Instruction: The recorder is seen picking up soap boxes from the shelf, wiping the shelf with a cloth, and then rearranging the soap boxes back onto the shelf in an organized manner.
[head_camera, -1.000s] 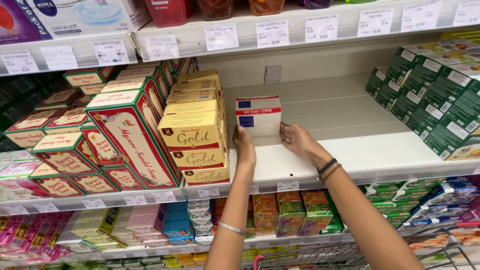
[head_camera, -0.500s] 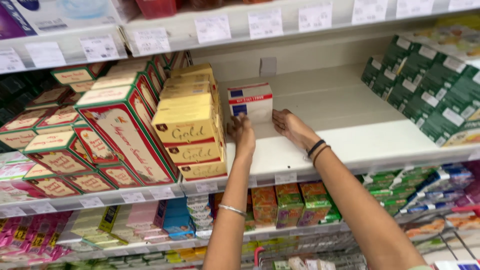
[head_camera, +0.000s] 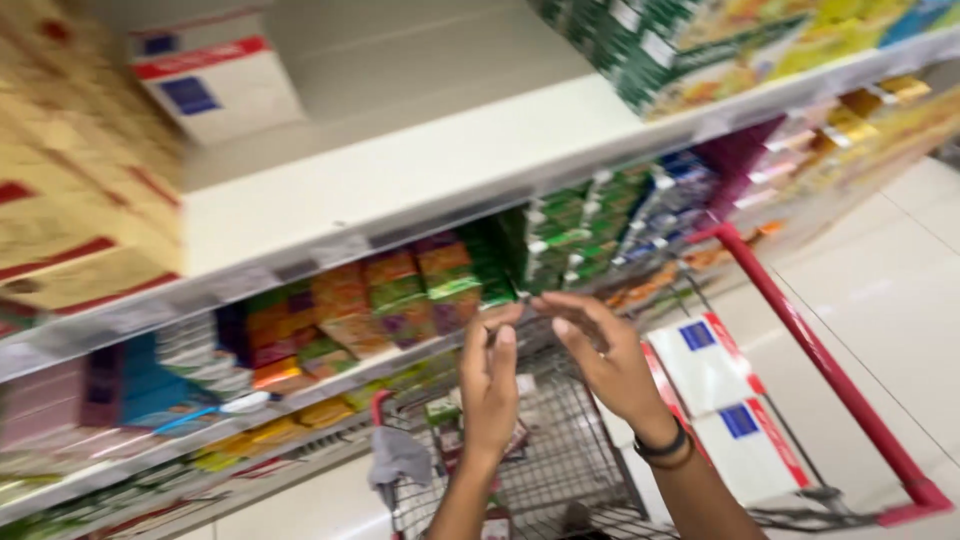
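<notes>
While both hands are held up with fingers spread, nothing is gripped by either: the left hand (head_camera: 490, 385) is raised edge-on with its grip open, and the right hand (head_camera: 605, 355), banded at the wrist, is likewise open, palm turned toward the left. They are kept near each other but apart, above the wire basket of a shopping cart (head_camera: 560, 470) with a red frame. Just beside the right forearm, two white boxes with red and blue panels (head_camera: 725, 405) are seen lying in the cart, one overlapping the other. A matching white box (head_camera: 215, 85) is left standing on the white shelf (head_camera: 400, 175) above, well apart from the hands, beside yellow cartons (head_camera: 70, 200) at the left. Green boxes (head_camera: 680, 45) are stacked further right on that shelf, and small colourful packets (head_camera: 400, 295) are ranged on the shelf below. Much of the view is blurred. It is judged that a reach made into this blur could be misjudged, so that the cart's wire edge is knocked or a box is caught badly and dropped
</notes>
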